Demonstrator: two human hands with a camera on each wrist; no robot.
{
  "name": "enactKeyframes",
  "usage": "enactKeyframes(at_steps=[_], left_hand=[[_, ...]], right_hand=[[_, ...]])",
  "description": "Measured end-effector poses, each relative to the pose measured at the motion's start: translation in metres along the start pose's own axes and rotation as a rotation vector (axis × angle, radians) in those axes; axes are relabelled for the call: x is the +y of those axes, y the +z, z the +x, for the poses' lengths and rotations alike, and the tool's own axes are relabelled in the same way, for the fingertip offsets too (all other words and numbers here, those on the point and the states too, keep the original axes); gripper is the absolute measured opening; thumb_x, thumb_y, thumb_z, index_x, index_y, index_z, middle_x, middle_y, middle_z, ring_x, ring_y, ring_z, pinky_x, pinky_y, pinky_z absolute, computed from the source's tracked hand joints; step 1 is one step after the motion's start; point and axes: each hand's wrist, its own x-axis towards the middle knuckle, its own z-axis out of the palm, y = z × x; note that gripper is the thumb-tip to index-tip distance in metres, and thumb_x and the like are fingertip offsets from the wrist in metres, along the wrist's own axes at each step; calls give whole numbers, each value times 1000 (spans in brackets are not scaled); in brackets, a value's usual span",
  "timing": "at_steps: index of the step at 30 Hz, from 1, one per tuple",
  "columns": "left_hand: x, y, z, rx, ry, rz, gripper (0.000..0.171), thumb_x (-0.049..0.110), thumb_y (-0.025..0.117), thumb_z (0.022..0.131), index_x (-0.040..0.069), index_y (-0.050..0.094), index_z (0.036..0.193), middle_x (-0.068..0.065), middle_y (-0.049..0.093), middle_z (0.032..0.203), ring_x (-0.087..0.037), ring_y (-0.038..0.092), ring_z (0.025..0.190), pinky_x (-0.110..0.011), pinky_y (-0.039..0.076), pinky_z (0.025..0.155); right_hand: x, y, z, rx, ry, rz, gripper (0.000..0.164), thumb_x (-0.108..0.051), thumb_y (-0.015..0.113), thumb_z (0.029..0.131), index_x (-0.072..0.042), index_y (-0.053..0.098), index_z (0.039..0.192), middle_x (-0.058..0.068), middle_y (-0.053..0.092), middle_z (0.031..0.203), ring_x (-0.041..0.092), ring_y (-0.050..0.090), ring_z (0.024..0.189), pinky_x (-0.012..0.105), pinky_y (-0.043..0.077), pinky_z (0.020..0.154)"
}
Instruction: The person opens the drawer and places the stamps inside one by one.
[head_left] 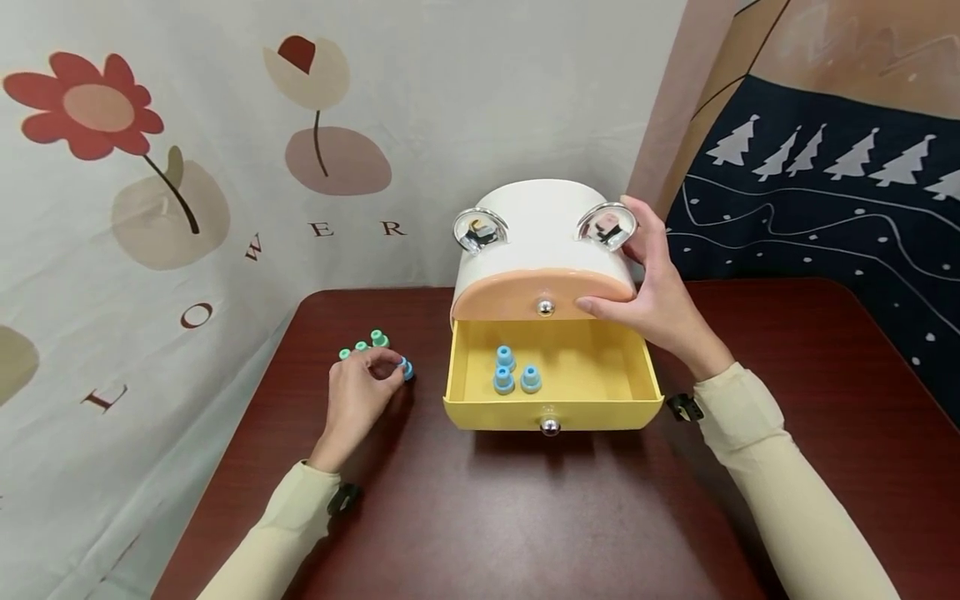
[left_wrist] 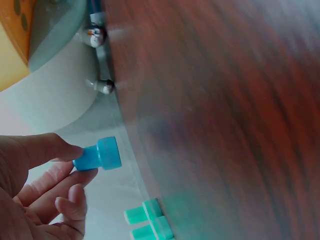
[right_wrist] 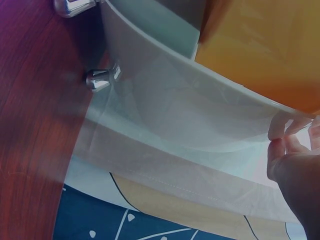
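Thumb and fingertips of my left hand point(head_left: 358, 387) pinch a small blue stepped plastic peg point(left_wrist: 99, 154), wide at one end and narrow at the other. Close beside that hand stand several green pegs point(head_left: 379, 338) of like shape. A white drawer box point(head_left: 551, 221) with silver ears faces me, its orange upper drawer point(head_left: 502, 293) closed. The yellow lower drawer point(head_left: 600, 367) is pulled out, with three blue pegs point(head_left: 531, 379) standing in its left half. My right hand point(head_left: 663, 292) grips the box's right side, thumb on the orange front and fingers behind the right ear point(head_left: 609, 225).
Everything stands on a dark reddish-brown table point(head_left: 480, 517). Silver feet point(right_wrist: 100, 79) raise the box off it. A printed cloth point(head_left: 450, 108) with flowers hangs close behind, and a dark blue one with trees point(head_left: 810, 217) hangs at the right.
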Motion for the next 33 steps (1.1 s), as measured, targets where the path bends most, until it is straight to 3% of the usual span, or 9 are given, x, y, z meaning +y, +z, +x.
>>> enactKeyframes(at_steps=[5, 14, 25, 33], left_hand=[[9, -6, -2, 73, 14, -42, 9, 5, 88, 84, 6, 84, 92, -3, 71, 73, -23, 59, 73, -38, 44, 69], [34, -14, -9, 145, 26, -139, 13, 5, 90, 85, 7, 84, 97, -3, 71, 78, -19, 61, 71, -20, 43, 66], [73, -34, -19, 253, 102, -244, 15, 5, 90, 87, 10, 84, 100, -4, 69, 81, -16, 56, 68, -19, 43, 62], [96, -39, -19, 336, 125, -418, 18, -1, 89, 88, 7, 84, 103, -3, 64, 82, -23, 53, 70, -20, 41, 61]], right_hand=[[0, -1, -1, 0, -1, 2, 125, 8, 93, 75, -24, 19, 171, 10, 53, 156, 22, 52, 139, 32, 38, 117], [2, -1, -2, -11, 17, -4, 122, 5, 92, 78, -26, 18, 170, 10, 52, 158, 23, 50, 139, 32, 37, 118], [0, 0, 0, -10, 9, -12, 122, 5, 92, 78, -27, 19, 170, 10, 52, 158, 23, 51, 140, 32, 37, 118], [-1, -1, 0, -14, 5, -4, 122, 5, 92, 78, -26, 18, 170, 16, 50, 158, 23, 50, 138, 31, 37, 117]])
